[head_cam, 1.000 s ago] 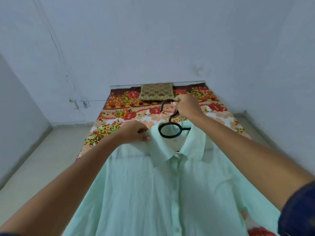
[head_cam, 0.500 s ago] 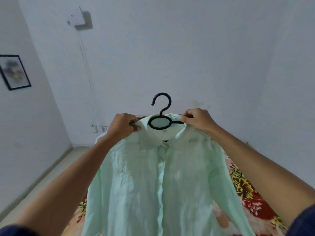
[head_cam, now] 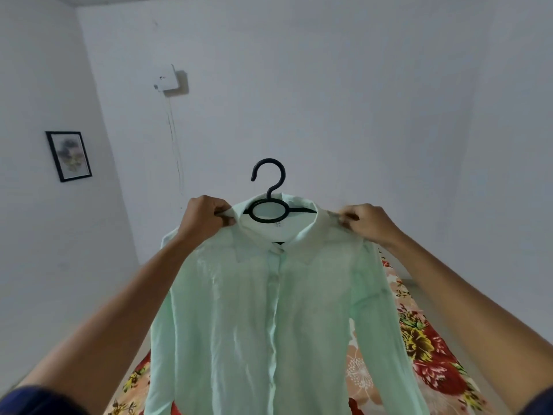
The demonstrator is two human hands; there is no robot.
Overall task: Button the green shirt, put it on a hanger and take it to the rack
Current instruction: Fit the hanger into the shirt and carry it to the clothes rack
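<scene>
The pale green shirt hangs upright in front of me, its front placket closed down the middle. A black plastic hanger sits inside the collar, with its hook standing above the neckline. My left hand pinches the shirt's left shoulder beside the collar. My right hand pinches the right shoulder. Both arms are stretched forward and hold the shirt off the bed. No rack is in view.
A bed with a red and yellow floral sheet lies below and behind the shirt. White walls surround me, with a framed picture on the left wall and a white box high on the far wall.
The shirt has come up off the bed and now hangs in the air. My right hand left the hanger hook for the right shoulder. My view has tilted upward.
</scene>
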